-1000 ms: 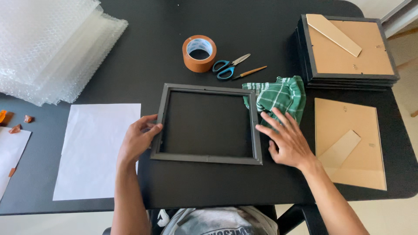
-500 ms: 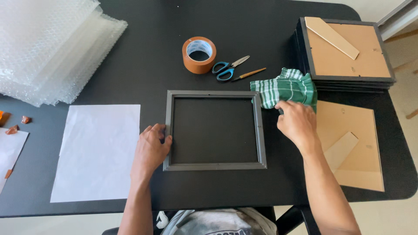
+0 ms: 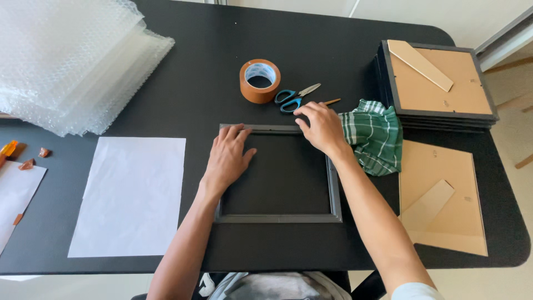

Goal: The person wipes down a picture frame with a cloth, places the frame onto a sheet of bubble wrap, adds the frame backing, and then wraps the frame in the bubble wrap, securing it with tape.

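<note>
A dark grey picture frame (image 3: 335, 194) lies flat on the black table (image 3: 194, 78) in front of me. My left hand (image 3: 229, 156) rests flat on its upper left corner, fingers spread. My right hand (image 3: 322, 126) lies over the frame's upper right edge, fingers pointing left, holding nothing. A green checked cloth (image 3: 375, 136) sits just right of that hand, touching the frame's right side.
Brown tape roll (image 3: 259, 81), blue-handled scissors (image 3: 294, 100) and a pencil lie behind the frame. White paper sheet (image 3: 130, 194) at left, bubble wrap pile (image 3: 72, 61) far left. Stack of frames (image 3: 438, 86) at back right, a brown backing board (image 3: 444, 194) with stand in front of it.
My right hand has moved from the cloth to the frame's top edge. My left hand has slid from the frame's left side up to its upper left corner.
</note>
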